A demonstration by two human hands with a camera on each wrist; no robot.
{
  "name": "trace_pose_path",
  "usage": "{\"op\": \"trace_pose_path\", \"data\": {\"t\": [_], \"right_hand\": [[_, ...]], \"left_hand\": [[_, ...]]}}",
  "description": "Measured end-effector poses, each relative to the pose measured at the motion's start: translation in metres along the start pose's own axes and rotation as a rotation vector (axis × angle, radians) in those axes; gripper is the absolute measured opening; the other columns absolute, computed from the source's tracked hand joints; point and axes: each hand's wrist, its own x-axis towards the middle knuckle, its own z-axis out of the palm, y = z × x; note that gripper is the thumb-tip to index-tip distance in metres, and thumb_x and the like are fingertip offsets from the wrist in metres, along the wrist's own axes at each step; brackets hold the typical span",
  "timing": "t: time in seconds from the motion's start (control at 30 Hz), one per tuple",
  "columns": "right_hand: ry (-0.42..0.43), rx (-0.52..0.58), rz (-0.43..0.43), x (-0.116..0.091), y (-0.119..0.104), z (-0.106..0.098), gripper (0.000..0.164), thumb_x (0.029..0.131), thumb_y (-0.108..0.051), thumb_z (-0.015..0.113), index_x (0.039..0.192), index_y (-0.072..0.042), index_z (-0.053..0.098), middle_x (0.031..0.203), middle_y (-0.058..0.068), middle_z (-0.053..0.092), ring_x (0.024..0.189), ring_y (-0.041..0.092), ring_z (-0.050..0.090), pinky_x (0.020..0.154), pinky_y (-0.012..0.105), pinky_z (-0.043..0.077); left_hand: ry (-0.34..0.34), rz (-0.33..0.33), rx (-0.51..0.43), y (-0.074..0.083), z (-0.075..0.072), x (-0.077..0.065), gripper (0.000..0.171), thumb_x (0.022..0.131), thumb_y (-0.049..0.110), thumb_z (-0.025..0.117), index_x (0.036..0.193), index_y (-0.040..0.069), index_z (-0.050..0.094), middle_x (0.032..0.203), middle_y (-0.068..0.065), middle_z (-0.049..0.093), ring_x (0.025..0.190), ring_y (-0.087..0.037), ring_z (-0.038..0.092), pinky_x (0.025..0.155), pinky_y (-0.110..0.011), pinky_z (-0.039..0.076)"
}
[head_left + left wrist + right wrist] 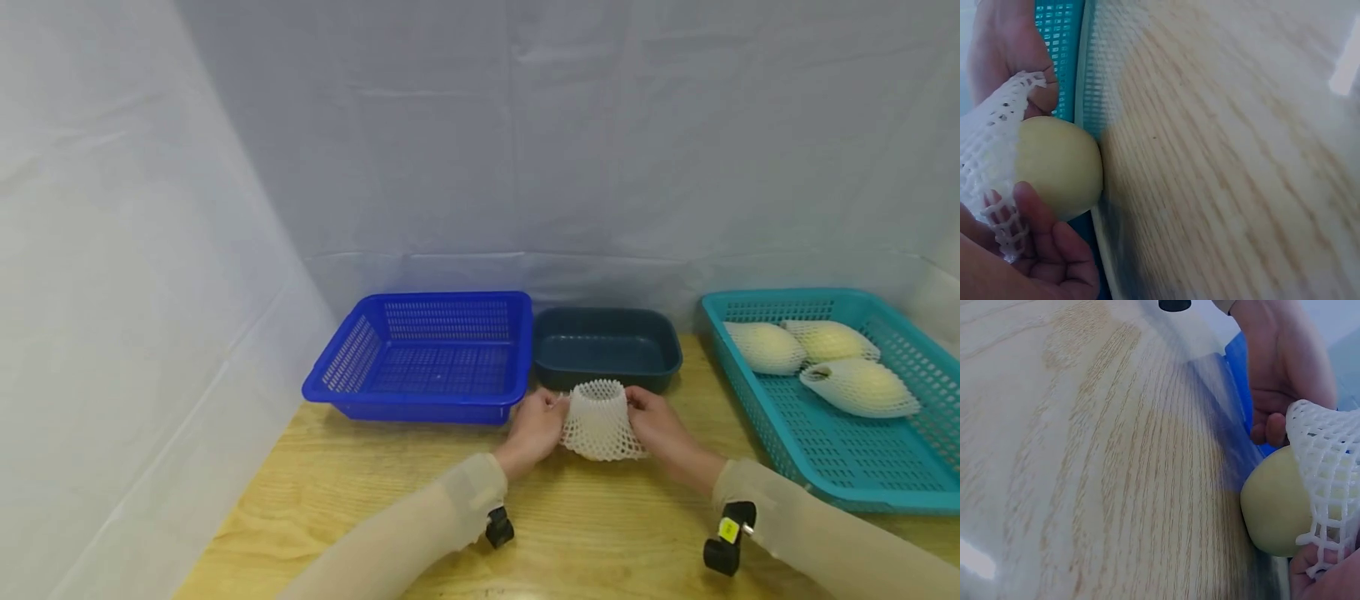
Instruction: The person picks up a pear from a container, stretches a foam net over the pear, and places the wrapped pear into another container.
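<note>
A white foam fruit net (597, 421) stands over a pale yellow, smooth round fruit (1063, 165) on the table, its lower edge flared wide. On one side my left hand (536, 423) pinches that edge. Opposite it, my right hand (666, 429) grips the edge between thumb and fingers. In the right wrist view the fruit's bare lower part (1274, 503) shows below the mesh, resting at the tabletop. The net's narrower end points up, and the mesh hides the fruit's top. Some of my right fingers are hidden behind the net.
A blue basket (420, 410) stands at back left, beside a dark teal bin (607, 377) behind the net. At right, a turquoise basket (847, 467) holds three net-wrapped yellow fruits (862, 387). White sheeting (480, 150) closes off the back and left of the wooden table (585, 542).
</note>
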Motion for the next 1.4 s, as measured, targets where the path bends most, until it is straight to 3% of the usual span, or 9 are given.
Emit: {"op": "trace_pose_path", "data": {"t": [0.17,0.33,0.47,0.67,0.8,1.0,1.23,1.4], "right_hand": [[-0.001,-0.02,0.017,0.0,0.0,0.002,0.029,0.1,-0.006,0.041,0.121,0.005,0.059,0.106,0.014,0.062,0.097,0.023,0.054,0.079,0.031,0.044],[0.008,-0.043,0.016,0.001,0.002,0.004,0.029,0.097,-0.004,0.043,0.119,0.006,0.059,0.101,0.014,0.063,0.092,0.022,0.055,0.077,0.029,0.044],[0.011,-0.051,-0.002,0.004,0.008,0.006,0.032,0.092,0.0,0.044,0.119,0.01,0.059,0.098,0.017,0.064,0.088,0.023,0.057,0.073,0.029,0.045],[-0.014,-0.114,-0.01,0.007,0.018,0.009,0.034,0.089,0.001,0.043,0.117,0.01,0.06,0.109,0.023,0.066,0.101,0.031,0.061,0.078,0.032,0.048],[-0.007,-0.136,-0.021,0.007,0.019,0.009,0.034,0.088,0.002,0.043,0.116,0.01,0.06,0.11,0.022,0.066,0.104,0.032,0.06,0.085,0.035,0.047],[0.021,-0.225,-0.074,0.01,0.019,0.005,0.03,0.088,0.002,0.045,0.112,0.008,0.062,0.102,0.019,0.067,0.095,0.029,0.062,0.08,0.035,0.048],[0.043,-0.338,-0.108,0.01,0.017,-0.002,0.03,0.093,-0.003,0.045,0.115,0.007,0.063,0.101,0.018,0.067,0.092,0.029,0.061,0.081,0.043,0.05],[0.082,-0.437,-0.186,0.006,0.017,-0.006,0.022,0.095,-0.008,0.05,0.108,0.0,0.067,0.097,0.012,0.068,0.088,0.026,0.062,0.08,0.044,0.049]], "left_hand": [[-0.086,-0.039,-0.004,-0.002,0.003,0.001,0.028,0.104,0.018,0.048,0.08,0.009,0.058,0.064,-0.001,0.055,0.048,-0.014,0.049,0.045,-0.026,0.041],[-0.16,-0.032,0.06,-0.004,0.003,0.004,0.044,0.104,0.018,0.045,0.06,0.018,0.043,0.054,0.004,0.043,0.046,-0.012,0.039,0.044,-0.025,0.032],[-0.18,-0.002,0.132,-0.005,0.002,0.007,0.044,0.103,0.018,0.044,0.06,0.018,0.042,0.059,0.003,0.041,0.054,-0.014,0.04,0.05,-0.026,0.032],[-0.193,-0.012,0.227,-0.008,0.002,0.008,0.046,0.105,0.023,0.044,0.059,0.017,0.043,0.059,0.002,0.041,0.053,-0.016,0.041,0.049,-0.028,0.032],[-0.192,-0.025,0.233,-0.007,0.001,0.006,0.038,0.105,0.024,0.044,0.069,0.013,0.05,0.066,-0.001,0.045,0.058,-0.018,0.044,0.052,-0.03,0.034],[-0.172,-0.011,0.305,-0.005,0.001,0.006,0.032,0.105,0.027,0.043,0.088,0.006,0.06,0.081,-0.006,0.054,0.072,-0.023,0.051,0.065,-0.036,0.043],[-0.116,-0.017,0.336,-0.004,0.002,0.005,0.031,0.104,0.032,0.042,0.099,0.01,0.062,0.086,-0.004,0.059,0.082,-0.022,0.057,0.075,-0.042,0.048],[-0.07,-0.001,0.331,-0.001,0.005,0.002,0.029,0.103,0.03,0.043,0.103,0.012,0.066,0.093,-0.002,0.065,0.091,-0.023,0.062,0.081,-0.043,0.049]]}}
